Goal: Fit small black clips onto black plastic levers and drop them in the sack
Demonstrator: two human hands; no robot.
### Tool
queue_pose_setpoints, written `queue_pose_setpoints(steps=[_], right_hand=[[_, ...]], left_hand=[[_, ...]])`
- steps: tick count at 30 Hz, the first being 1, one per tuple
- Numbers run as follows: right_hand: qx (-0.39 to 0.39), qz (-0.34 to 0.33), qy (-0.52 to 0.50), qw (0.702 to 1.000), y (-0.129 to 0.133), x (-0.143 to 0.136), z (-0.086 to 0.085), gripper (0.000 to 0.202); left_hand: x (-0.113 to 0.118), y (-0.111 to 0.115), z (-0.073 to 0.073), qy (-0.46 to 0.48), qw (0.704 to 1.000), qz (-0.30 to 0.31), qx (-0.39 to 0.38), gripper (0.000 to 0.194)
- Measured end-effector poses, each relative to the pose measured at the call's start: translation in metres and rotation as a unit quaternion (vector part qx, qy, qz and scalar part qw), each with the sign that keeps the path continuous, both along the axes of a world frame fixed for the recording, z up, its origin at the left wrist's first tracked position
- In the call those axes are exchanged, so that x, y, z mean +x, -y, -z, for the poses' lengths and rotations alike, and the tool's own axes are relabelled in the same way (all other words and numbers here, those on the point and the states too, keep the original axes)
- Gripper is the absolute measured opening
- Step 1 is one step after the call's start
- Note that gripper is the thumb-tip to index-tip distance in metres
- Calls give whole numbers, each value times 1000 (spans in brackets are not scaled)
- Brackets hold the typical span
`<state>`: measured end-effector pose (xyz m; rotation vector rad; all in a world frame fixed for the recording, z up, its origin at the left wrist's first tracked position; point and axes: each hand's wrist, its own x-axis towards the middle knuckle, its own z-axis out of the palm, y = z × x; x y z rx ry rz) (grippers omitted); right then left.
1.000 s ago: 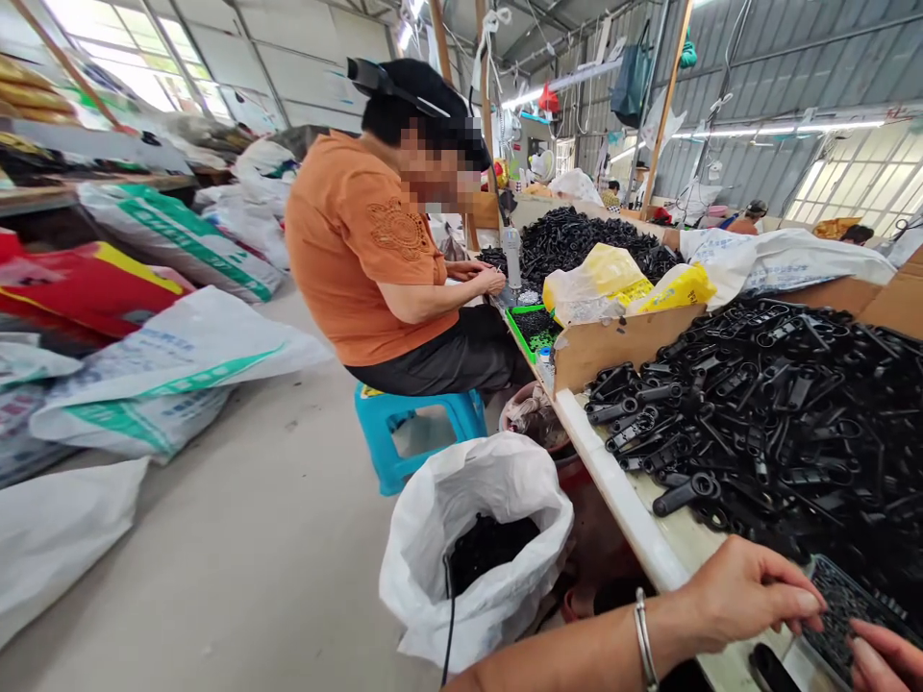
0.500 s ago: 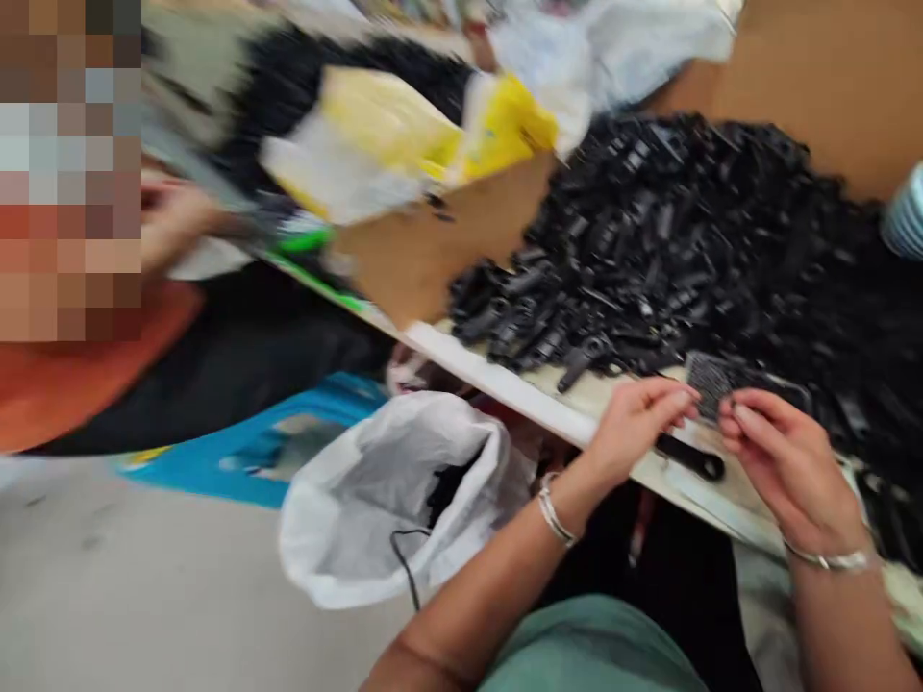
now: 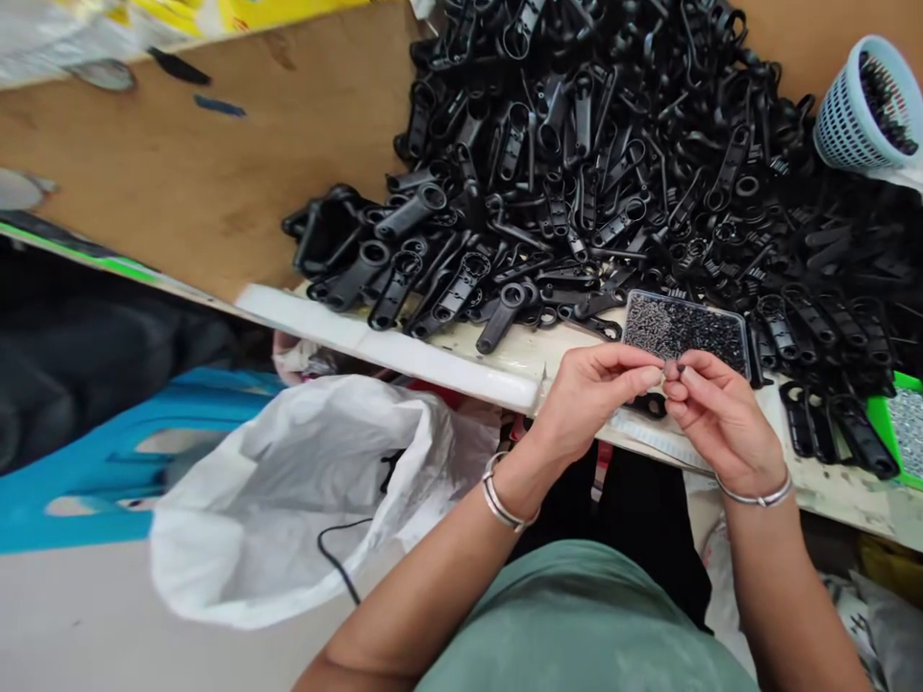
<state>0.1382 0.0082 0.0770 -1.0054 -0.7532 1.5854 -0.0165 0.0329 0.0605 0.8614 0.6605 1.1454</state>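
Observation:
My left hand [image 3: 595, 392] and my right hand [image 3: 725, 415] meet fingertip to fingertip over the table's front edge. Each is closed in a pinch. A tiny dark piece shows at the right fingertips; what the left fingers pinch is too small to make out. Just behind the hands lies a clear box [image 3: 685, 327] of small silver and black parts. One black plastic arm [image 3: 653, 405] lies partly hidden beneath my hands. A large heap of black plastic arms [image 3: 577, 163] covers the table beyond.
A light blue basket [image 3: 840, 125] with small parts stands at the back right. At the right edge is a green tray [image 3: 890, 432]. An open white sack [image 3: 216, 538] stands below the table at left, near a blue stool [image 3: 194, 399].
The view has swung to the right and closer to the table, and the other person has left it. My hands have come together from a short distance apart.

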Motion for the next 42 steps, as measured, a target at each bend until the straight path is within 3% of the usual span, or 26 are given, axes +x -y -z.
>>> queue_pose_setpoints(steps=[9,14,19,26,35,42], right_hand=[[47,38,57,997,6,-7,2,16],[131,116,169,970,14,-16,4,11],[165,162,238,943,18,-22,8,14],[190,171,306,917,19,-24,9,12],[173,172,432,868,28,-24,-3,5],[179,162,463,853,22,-22,-2,5]], left_hand=[[-2,2,2,21,998,16,-53,24],[-3,3,2,35,998,26,-52,23],[-2,6,1,34,999,17,-26,22],[0,8,3,30,999,11,-7,20],[1,11,9,-19,1000,-10,-5,21],[-1,11,8,-102,992,-12,74,12]])
